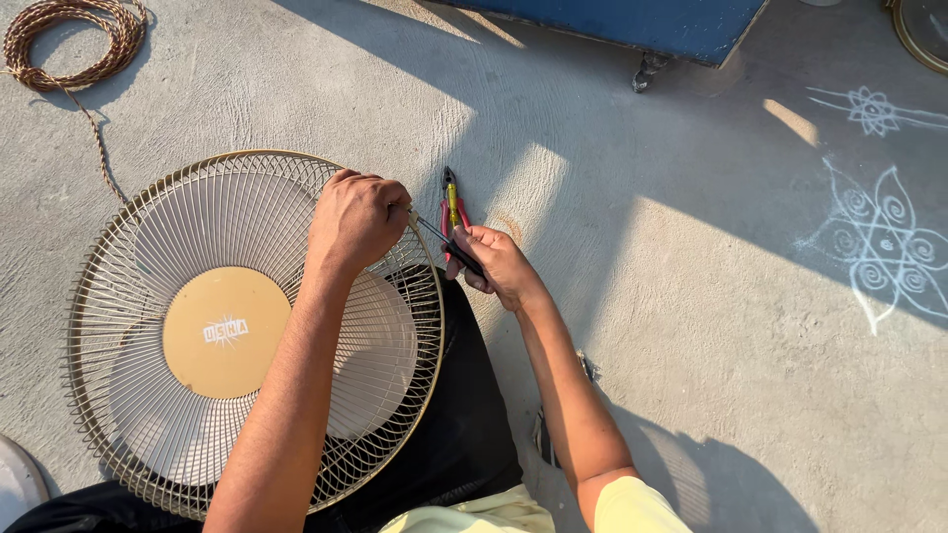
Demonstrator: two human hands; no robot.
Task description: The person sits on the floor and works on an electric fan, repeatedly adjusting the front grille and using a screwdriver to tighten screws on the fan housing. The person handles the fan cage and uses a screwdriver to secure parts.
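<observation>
A round beige wire fan guard [148, 286] with a tan centre disc lies face up, partly on my lap. My left hand [355, 219] grips the guard's upper right rim. My right hand [497, 265] holds a dark-handled screwdriver [444, 240], its tip pointing at the rim by my left hand. Red and yellow handled pliers [452, 202] lie on the concrete just behind the screwdriver.
A coil of braided brown cord [69, 39] lies at the top left, one end trailing toward the guard. A blue cabinet on casters [652, 25] stands at the top. White chalk floor drawings [879, 237] are at the right. A white object [15, 484] shows at bottom left.
</observation>
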